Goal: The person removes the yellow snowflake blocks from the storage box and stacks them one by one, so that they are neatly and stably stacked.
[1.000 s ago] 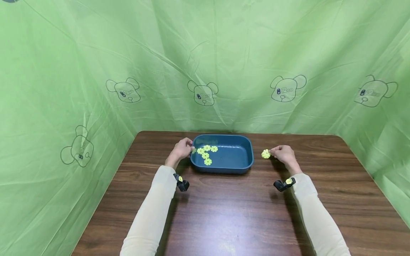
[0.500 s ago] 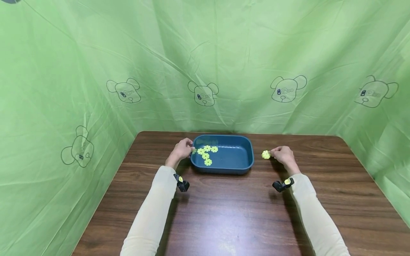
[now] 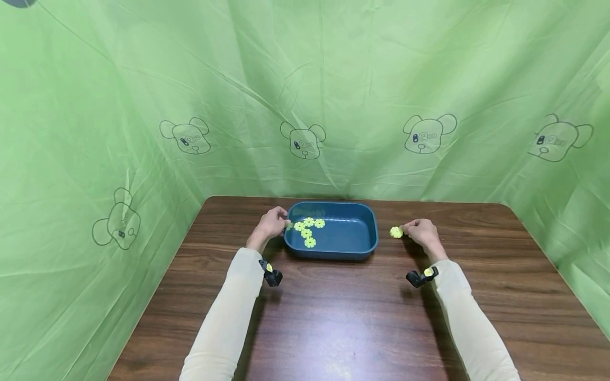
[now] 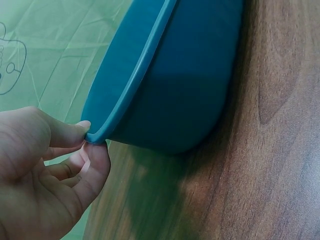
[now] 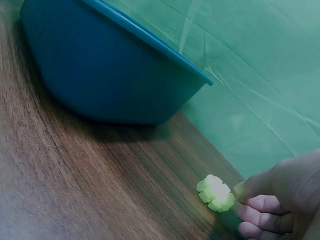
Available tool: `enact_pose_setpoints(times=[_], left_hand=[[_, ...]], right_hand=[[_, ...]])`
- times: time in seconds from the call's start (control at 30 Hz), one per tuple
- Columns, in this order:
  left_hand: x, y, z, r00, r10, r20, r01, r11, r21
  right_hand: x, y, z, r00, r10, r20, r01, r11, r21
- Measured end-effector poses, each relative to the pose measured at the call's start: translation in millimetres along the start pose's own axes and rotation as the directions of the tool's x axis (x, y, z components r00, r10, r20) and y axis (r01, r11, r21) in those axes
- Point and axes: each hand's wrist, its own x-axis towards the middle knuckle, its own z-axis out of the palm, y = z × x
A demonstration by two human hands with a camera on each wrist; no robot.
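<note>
Yellow flower [image 3: 396,232] now tipped slightly, pinched in R hand [image 3: 421,232], nr tray [image 3: 350,233], L hand [image 3: 271,223] pinching tray's rim [image 4: 131,86]

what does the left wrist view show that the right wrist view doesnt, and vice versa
Only the left wrist view shows the left hand pinching the rim of the blue bin, and part of a line drawing. Only the right wrist view shows the right hand with a yellow-green flower piece at its fingertips. Both show the bin's outer wall, the wooden table and the green sheet.
</note>
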Motion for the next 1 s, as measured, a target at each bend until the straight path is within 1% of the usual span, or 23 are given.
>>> enact_pose_setpoints(times=[0.2, 0.47, 0.57, 0.67, 0.8, 1.0], left_hand=[[-0.6, -0.5, 1.3, 1.000, 0.001, -0.001, -0.001, 1.000, -0.007], [0.0, -0.5, 1.0, 1.000, 0.005, 0.000, -0.005, 1.000, -0.003], [0.2, -0.3, 1.0, 1.000, 0.021, -0.002, -0.021, 1.000, 0.002], [0.5, 0.0, 0.8, 1.000, 0.029, -0.003, -0.029, 1.000, 0.006], [0.9, 0.2, 0.3, 1.000, 0.024, 0.001, -0.024, 1.000, 0.009], [1.4, -0.2, 0.2, 1.000, 0.021, 0.002, -0.021, 1.000, 0.014]], right_hand=[[-4.7, -6, -3, 1.000, -0.024, -0.002, 0.024, 1.000, 0.012], [-8.6, -19, -7, 0.993, -0.117, -0.013, 0.117, 0.993, 0.005], [-8.0, -25, -5, 0.987, -0.161, -0.026, 0.161, 0.987, -0.002], [-7.9, -33, -2, 0.982, -0.190, -0.021, 0.190, 0.982, 0.010], [-9.9, -45, -1, 0.974, -0.228, -0.014, 0.228, 0.973, 0.029], [-16.8, -64, 4, 0.955, -0.295, -0.034, 0.296, 0.955, 0.032]])
